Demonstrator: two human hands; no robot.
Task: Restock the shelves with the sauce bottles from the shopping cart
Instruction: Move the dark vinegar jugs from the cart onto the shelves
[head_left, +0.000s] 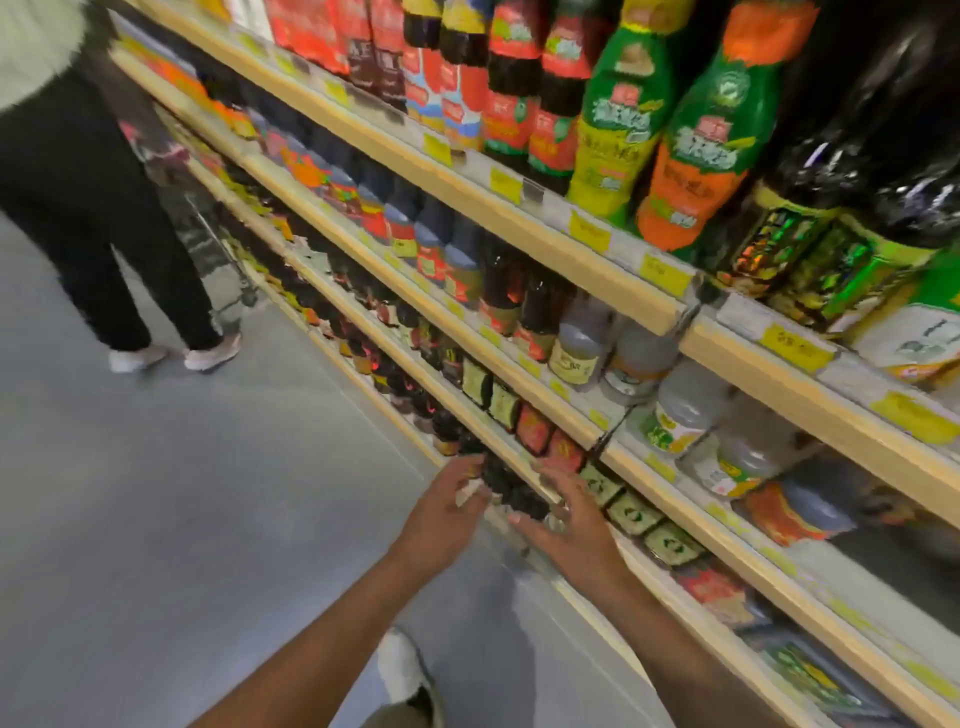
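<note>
Sauce bottles: dark, packed on the lowest near shelf, between both hands.
Left hand: fingers at the bottles, grip too blurred to tell.
Right hand: fingers spread wide over them.

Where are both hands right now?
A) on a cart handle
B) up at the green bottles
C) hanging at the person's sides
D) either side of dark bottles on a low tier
D: the left hand and right hand sit either side of dark bottles, several tiers beneath the green bottles.
</note>
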